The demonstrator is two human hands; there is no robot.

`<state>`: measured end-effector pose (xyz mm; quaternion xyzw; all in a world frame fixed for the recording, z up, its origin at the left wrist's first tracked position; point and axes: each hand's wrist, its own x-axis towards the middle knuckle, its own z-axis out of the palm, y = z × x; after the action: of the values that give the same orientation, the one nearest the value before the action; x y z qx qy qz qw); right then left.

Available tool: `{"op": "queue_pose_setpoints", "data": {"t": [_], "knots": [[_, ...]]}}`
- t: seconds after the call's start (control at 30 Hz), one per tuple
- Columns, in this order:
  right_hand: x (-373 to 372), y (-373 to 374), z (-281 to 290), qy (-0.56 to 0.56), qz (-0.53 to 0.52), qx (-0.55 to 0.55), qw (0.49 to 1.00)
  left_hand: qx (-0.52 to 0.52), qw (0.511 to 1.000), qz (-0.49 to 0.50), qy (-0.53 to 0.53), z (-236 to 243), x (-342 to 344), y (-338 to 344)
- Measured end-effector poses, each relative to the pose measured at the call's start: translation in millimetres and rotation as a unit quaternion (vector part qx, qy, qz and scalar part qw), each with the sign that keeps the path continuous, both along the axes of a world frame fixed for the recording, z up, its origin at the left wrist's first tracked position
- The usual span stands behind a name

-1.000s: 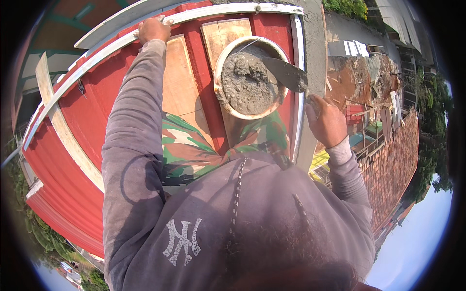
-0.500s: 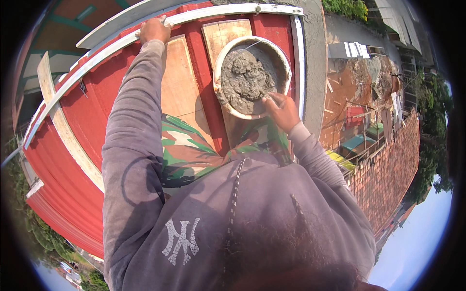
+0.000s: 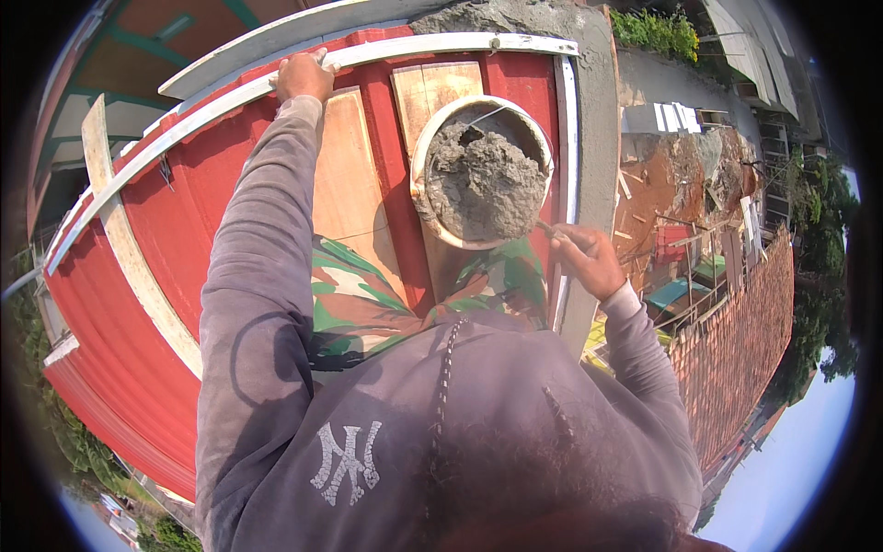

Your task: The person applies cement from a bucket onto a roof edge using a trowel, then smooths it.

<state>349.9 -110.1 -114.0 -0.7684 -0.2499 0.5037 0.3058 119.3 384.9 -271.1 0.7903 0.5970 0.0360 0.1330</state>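
My left hand (image 3: 305, 77) is closed over the white-painted batten (image 3: 405, 48) that runs along the far side of the red sheeting. A bucket (image 3: 418, 175) with a pale rim stands on a board in front of me and holds wet grey mortar. My right hand (image 3: 589, 260) is at the bucket's near right rim, its fingers round the thin handle of a trowel (image 3: 545, 226). A heap of mortar (image 3: 492, 184) covers the blade, which I cannot see. The bucket's wire handle crosses its far side.
Under the bucket lie boards (image 3: 348, 175) on ribbed red metal sheeting (image 3: 221, 166). Wet grey mortar tops the ledge (image 3: 596, 120) at the right, beyond a white edge strip. Further right the ground drops to a lower site beside a tiled roof (image 3: 740, 331). A long plank (image 3: 138, 248) crosses the left.
My right hand has moved from inside the bucket to the right, past its rim, and the trowel has lifted a mortar heap. My left hand keeps its hold on the batten.
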Motion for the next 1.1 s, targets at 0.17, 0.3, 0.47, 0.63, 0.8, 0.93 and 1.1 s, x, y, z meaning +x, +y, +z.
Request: {"op": "queue_pose_setpoints", "data": {"t": [0.17,0.3,0.47,0.63,0.8,0.93,1.1], "knots": [[41,22,87,-0.031,0.123,-0.04,0.991,-0.008,1.0,0.004,-0.005,18,2,-9],[79,75,137,0.007,0.176,-0.013,0.984,-0.016,1.0,0.007,-0.012,20,0,-9],[130,189,132,-0.137,0.268,0.063,0.952,-0.012,1.0,0.008,-0.015,17,0,-8],[195,309,44,-0.43,0.323,0.197,0.82,-0.021,1.0,-0.006,-0.004,16,7,-7],[161,366,-50,-0.665,0.328,0.098,0.664,-0.011,1.0,-0.002,-0.005,11,1,-3],[135,342,-65,-0.642,0.25,0.12,0.715,-0.005,1.0,-0.003,0.005,9,-1,-5],[126,242,-22,-0.543,0.121,0.186,0.809,0.003,1.0,0.0,-0.005,1,2,-2]]}}
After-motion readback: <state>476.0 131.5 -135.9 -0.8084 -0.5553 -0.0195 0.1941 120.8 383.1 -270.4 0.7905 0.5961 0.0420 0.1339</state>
